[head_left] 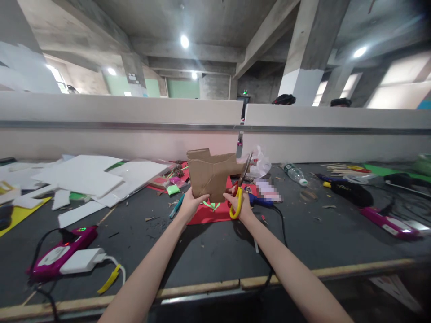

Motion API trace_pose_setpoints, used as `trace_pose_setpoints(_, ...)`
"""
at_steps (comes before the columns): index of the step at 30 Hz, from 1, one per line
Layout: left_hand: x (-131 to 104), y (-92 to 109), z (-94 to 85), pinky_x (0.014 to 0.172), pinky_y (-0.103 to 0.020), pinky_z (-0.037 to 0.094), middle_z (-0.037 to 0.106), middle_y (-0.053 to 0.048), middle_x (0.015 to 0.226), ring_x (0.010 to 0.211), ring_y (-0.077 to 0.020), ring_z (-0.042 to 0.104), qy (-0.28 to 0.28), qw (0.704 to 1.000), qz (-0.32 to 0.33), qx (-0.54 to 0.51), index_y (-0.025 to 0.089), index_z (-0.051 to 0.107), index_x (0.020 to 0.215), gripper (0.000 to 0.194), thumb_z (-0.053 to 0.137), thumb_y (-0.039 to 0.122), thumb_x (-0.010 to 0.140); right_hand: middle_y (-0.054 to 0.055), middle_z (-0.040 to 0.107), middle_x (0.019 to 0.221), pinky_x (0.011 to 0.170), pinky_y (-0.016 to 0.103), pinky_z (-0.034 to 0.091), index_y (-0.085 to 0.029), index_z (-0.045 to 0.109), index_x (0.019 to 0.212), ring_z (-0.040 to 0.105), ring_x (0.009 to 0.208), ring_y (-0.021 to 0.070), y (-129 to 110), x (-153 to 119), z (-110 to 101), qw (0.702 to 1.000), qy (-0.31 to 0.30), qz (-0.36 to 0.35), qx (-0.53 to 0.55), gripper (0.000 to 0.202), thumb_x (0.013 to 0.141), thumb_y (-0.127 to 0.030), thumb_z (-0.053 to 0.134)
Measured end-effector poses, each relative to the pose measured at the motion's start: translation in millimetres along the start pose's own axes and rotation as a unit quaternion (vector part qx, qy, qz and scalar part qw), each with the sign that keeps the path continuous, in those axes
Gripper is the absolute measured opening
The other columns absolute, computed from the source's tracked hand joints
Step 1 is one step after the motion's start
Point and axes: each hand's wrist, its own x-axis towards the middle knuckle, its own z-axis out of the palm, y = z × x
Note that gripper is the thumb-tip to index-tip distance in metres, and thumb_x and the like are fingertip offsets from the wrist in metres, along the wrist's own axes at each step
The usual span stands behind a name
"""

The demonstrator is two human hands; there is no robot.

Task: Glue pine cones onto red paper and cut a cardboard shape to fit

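Observation:
A brown piece of cardboard [212, 175] with an uneven, cut outline is held up in front of me over the table. My left hand [192, 205] grips its lower left corner, thumb on the near face. My right hand [241, 206] holds yellow-handled scissors [236, 202], their blades pointing up beside the cardboard's narrow right strip. The right thumb also touches the cardboard's lower right edge. Below lies a red sheet [215, 216] with bright green strips on it. Left of it is a teal pen-like stick [177, 206].
White boards [81, 175] are piled at the left, near a purple power strip [63, 251] with a white charger. A blue-handled tool [262, 201] trails a black cable on the right. Beyond are a plastic bottle [295, 174], a second purple strip [387, 222] and a low white partition [134, 110].

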Motion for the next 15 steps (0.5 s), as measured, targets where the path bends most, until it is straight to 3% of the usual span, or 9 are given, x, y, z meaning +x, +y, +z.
trace_pose_setpoints(6,-0.4,5.7,-3.3,0.075,-0.035,0.046,0.066,-0.008,0.086,0.079,-0.0217,0.06,0.015,0.986,0.02,0.162,0.013,0.057,0.085,0.039,0.072,0.025,0.051,-0.004,0.052,0.058,0.053,0.025,0.043,-0.02,0.036,0.055,0.052,0.052,0.0111,-6.0,0.3,-1.3,0.999,-0.018,0.001,0.03,0.028,0.05,-0.028,0.062)
trace_pose_setpoints(15,2.9,2.4,-7.4,0.074,-0.033,0.045,0.062,-0.007,0.09,0.082,-0.0207,0.058,0.041,0.977,0.073,0.194,0.015,0.055,0.09,0.047,0.073,0.027,0.049,-0.006,0.045,0.054,0.052,0.025,0.043,-0.02,0.038,0.056,0.048,0.048,0.0093,-2.8,0.4,-0.2,0.998,-0.024,0.012,0.048,0.025,0.05,-0.025,0.061)
